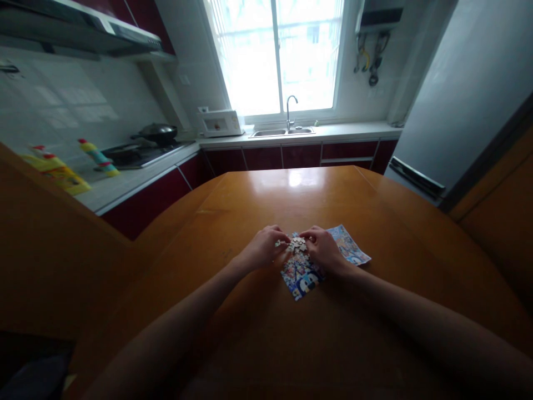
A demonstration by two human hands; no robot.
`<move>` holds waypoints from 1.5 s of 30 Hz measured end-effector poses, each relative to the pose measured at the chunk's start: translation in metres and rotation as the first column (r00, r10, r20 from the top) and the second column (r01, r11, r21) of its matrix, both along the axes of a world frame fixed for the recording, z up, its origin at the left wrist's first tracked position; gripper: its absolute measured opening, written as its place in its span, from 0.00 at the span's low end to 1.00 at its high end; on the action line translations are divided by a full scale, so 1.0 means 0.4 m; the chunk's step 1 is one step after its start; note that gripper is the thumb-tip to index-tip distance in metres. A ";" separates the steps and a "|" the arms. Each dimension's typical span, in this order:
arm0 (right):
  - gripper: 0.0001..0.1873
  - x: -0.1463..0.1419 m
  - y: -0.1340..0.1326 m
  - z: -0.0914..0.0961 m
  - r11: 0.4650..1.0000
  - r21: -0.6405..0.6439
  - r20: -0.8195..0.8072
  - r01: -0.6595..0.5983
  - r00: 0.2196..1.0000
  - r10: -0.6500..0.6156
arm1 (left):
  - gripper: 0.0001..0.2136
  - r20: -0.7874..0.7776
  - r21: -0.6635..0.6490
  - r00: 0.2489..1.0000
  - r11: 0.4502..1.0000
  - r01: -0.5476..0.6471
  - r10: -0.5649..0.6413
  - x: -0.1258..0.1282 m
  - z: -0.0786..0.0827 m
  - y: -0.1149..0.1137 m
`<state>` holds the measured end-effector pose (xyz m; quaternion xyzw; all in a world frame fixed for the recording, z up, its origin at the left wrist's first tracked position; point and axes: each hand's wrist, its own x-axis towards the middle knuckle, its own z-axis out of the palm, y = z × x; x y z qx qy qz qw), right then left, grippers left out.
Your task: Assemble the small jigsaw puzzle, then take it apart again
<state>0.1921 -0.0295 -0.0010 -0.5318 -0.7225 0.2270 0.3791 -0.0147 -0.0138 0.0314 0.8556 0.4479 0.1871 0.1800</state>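
Observation:
A partly assembled jigsaw puzzle (300, 278) with a colourful cartoon picture lies on the wooden table. Loose puzzle pieces (297, 243), many with their pale backs up, are heaped at its far edge. My left hand (264, 246) is at the left of the heap, fingers curled in a pinch, with small pieces showing at the fingertips. From the right, my right hand (322, 249) reaches to the heap, its thumb and fingers bent together around a piece. That hand covers part of the puzzle. A creased picture sheet (348, 245) lies partly behind it.
The wooden table (250, 333) spreads around the puzzle. Beyond stand a counter with a sink (270, 133), a faucet (288, 111) and a white microwave (220, 123). A pan (158, 133) sits on the stove at left, near bottles (97, 156). A refrigerator (453, 100) stands right.

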 end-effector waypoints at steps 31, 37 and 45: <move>0.06 -0.023 -0.064 0.033 0.980 -0.109 0.010 -0.165 0.986 0.167 | 0.02 -0.144 -0.359 0.989 0.933 -0.014 -0.041 0.002 0.017 -0.032; 0.07 -0.020 -0.034 0.007 0.984 -0.106 -0.192 -0.145 0.974 0.123 | 0.08 0.005 -0.356 1.000 0.934 -0.012 0.015 0.000 0.038 -0.023; 0.07 -0.025 -0.031 0.013 0.984 -0.115 -0.408 -0.136 0.909 0.079 | 0.12 0.277 -0.479 0.961 0.869 0.125 0.014 0.014 0.010 -0.007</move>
